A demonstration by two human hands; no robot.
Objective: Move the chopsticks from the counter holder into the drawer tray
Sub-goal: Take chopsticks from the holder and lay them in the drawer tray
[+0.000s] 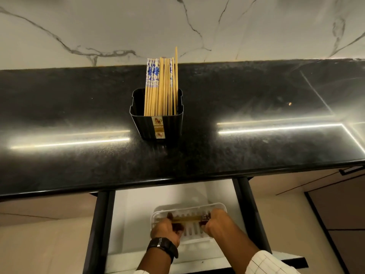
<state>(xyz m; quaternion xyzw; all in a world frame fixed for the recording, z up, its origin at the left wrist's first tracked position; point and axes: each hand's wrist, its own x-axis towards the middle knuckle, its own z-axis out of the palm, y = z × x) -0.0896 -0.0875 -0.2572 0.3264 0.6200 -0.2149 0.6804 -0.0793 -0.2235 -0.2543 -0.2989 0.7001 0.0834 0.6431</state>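
A black rectangular holder (146, 123) stands on the dark counter (256, 147), filled with several upright chopsticks (162, 86), some bamboo-coloured, some with blue-and-white tops. Below the counter edge an open drawer (134, 218) holds a white slotted tray (217, 206). Over that tray my left hand (167, 231) and my right hand (216, 224) grip the two ends of a small bundle of chopsticks (187, 218) lying crosswise. The bundle has dark decorated ends near my right fingers. Whether it touches the tray I cannot tell.
A marble wall (177, 26) rises behind the counter. Bright light strips reflect on the glossy top. Dark drawer rails (100, 224) flank the drawer. Closed beige cabinet fronts sit either side, with a dark handle (349, 171) at right. A black watch (164, 247) is on my left wrist.
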